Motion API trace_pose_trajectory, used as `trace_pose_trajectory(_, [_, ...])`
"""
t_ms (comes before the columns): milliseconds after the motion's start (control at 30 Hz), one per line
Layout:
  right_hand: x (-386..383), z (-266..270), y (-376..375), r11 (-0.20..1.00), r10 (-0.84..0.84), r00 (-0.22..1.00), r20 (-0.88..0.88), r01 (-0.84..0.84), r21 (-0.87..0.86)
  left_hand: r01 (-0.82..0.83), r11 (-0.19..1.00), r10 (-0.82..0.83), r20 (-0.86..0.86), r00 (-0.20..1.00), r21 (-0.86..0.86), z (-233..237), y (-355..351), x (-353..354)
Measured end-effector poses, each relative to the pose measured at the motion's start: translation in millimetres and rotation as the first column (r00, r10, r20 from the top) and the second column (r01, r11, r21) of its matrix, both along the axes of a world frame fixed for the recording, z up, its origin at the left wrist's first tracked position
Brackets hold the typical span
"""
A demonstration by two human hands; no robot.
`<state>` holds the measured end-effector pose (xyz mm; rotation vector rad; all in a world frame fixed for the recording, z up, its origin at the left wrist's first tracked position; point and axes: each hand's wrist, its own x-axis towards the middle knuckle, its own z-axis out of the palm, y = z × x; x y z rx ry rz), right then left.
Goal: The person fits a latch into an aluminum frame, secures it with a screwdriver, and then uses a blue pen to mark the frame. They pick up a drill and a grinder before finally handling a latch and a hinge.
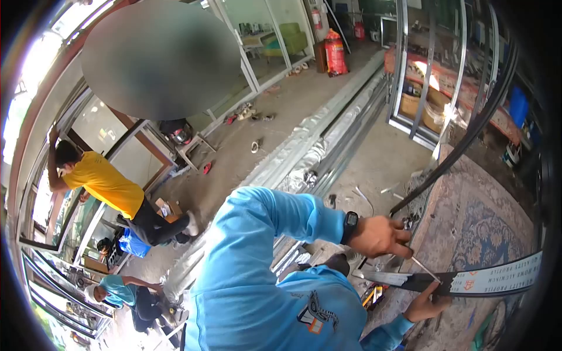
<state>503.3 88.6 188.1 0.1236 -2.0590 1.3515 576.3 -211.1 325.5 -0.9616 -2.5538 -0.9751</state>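
Note:
My left hand (381, 235), with a dark watch on its wrist, has its fingers closed around the end of a thin metal rod (426, 269). The rod slants down to the right, and its far tip meets a dark aluminium profile (497, 282) close to my right fingertips. Printed white protective film covers part of that long profile. My right hand (428, 302) pinches the profile's lower edge with thumb and finger. Beneath it lies a worn, patterned work surface (492, 228).
Long wrapped profiles (316, 134) lie along the floor. A glazed metal frame (433, 70) stands at upper right. One person in a yellow shirt (114, 181) leans at a frame; another in a light blue shirt (120, 291) crouches. A dark curved strip (468, 143) stands near the work surface.

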Motion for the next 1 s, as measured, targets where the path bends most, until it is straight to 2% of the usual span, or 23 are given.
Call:
trace_pose_trajectory(33, [6.9,4.5,6.2,0.999,-0.030,0.999,0.031,0.029,0.042,-0.033,0.999,0.033,-0.021,0.999,0.001,4.7,-4.2,3.8])
trace_pose_trajectory(67, [10.0,0.3,4.9,0.977,-0.156,0.987,-0.024,0.158,0.143,-0.017,1.000,0.018,-0.030,0.999,0.021,2.9,2.3,2.7])
trace_pose_trajectory(100, [6.2,-15.7,14.1,0.980,-0.137,0.990,-0.041,0.141,0.139,-0.124,0.964,0.061,0.258,0.964,0.236,-3.5,2.1,8.6])
trace_pose_trajectory(133, [10.0,-5.1,9.5,0.957,-0.215,0.976,0.045,0.201,0.209,-0.314,0.864,0.049,0.557,0.829,0.393,-16.2,4.3,9.5])
trace_pose_trajectory(167, [11.0,2.0,6.0,0.989,-0.130,0.991,0.043,0.126,0.082,-0.395,0.774,-0.220,0.794,0.566,0.496,-22.5,1.2,7.9])
trace_pose_trajectory(200, [11.3,8.8,3.5,0.998,-0.048,0.998,0.029,0.050,-0.049,-0.577,0.673,-0.414,0.882,0.224,0.462,-22.8,0.5,5.8])
trace_pose_trajectory(233, [13.5,12.3,5.2,0.994,-0.092,0.996,-0.007,0.092,0.057,-0.648,0.748,-0.259,0.962,-0.082,0.145,-1.4,4.7,3.5])
trace_pose_trajectory(267, [13.6,5.1,3.9,0.994,-0.048,0.999,-0.016,0.046,-0.101,-0.517,0.832,-0.210,0.977,0.043,0.202,23.6,11.1,2.6])
trace_pose_trajectory(300, [14.2,8.4,2.2,0.992,-0.039,0.999,-0.029,0.035,-0.121,-0.298,0.929,0.000,0.806,0.592,0.219,6.1,11.9,10.9])
trace_pose_trajectory(333, [14.6,14.7,1.6,0.988,-0.041,0.999,0.004,0.041,-0.149,-0.060,0.998,0.062,0.202,0.977,-0.020,7.1,16.4,0.4])
trace_pose_trajectory(433, [6.0,11.5,-1.3,0.974,-0.026,0.998,0.053,0.038,-0.224,-0.103,0.994,0.100,0.114,0.988,0.022,-1.0,20.4,-16.5])
trace_pose_trajectory(467, [3.4,12.2,0.6,0.981,-0.010,0.997,0.074,0.024,-0.191,-0.323,0.924,0.166,0.545,0.822,0.206,-3.4,18.7,-15.9])
trace_pose_trajectory(500, [11.8,20.6,-0.6,0.983,-0.019,0.999,0.041,0.026,-0.181,-0.581,0.773,0.094,0.859,0.502,0.255,3.4,14.9,0.7])
trace_pose_trajectory(533, [11.3,18.9,-0.8,0.985,-0.027,0.999,0.030,0.032,-0.170,-0.670,0.699,-0.148,0.968,0.205,0.249,6.2,11.5,-5.6])
trace_pose_trajectory(567, [11.5,16.3,-0.7,0.987,-0.031,0.999,0.023,0.034,-0.159,-0.614,0.704,-0.473,0.880,-0.030,0.357,6.6,1.9,-13.5])
trace_pose_trajectory(633, [8.7,13.6,0.3,0.984,-0.025,1.000,0.016,0.027,-0.176,-0.432,0.890,-0.061,0.978,0.198,0.144,24.0,9.9,-8.2])
trace_pose_trajectory(833, [9.3,9.3,-0.4,0.984,-0.046,0.999,0.012,0.047,-0.169,-0.445,0.844,0.051,0.781,0.623,0.299,-9.5,8.5,3.5])
trace_pose_trajectory(867, [10.9,13.1,0.4,0.991,-0.100,0.995,0.026,0.102,-0.092,-0.693,0.661,-0.104,0.950,0.294,0.287,0.1,11.8,2.1])
trace_pose_trajectory(900, [10.2,8.7,0.0,0.991,-0.111,0.994,0.014,0.111,-0.072,-0.758,0.576,-0.461,0.888,0.009,0.306,3.9,7.9,-3.6])
trace_pose_trajectory(933, [12.7,7.3,-1.3,0.990,-0.114,0.993,0.032,0.117,-0.078,-0.658,0.699,-0.348,0.937,0.030,0.280,13.2,11.4,-3.2])
trace_pose_trajectory(967, [13.1,7.9,-1.5,0.989,-0.122,0.992,0.044,0.126,-0.082,-0.538,0.806,-0.245,0.967,0.076,0.246,18.5,15.1,-2.1])
trace_pose_trajectory(1000, [13.3,12.4,-0.5,0.987,-0.146,0.988,0.041,0.149,-0.066,-0.291,0.946,0.047,0.827,0.561,0.144,11.4,15.6,2.6])
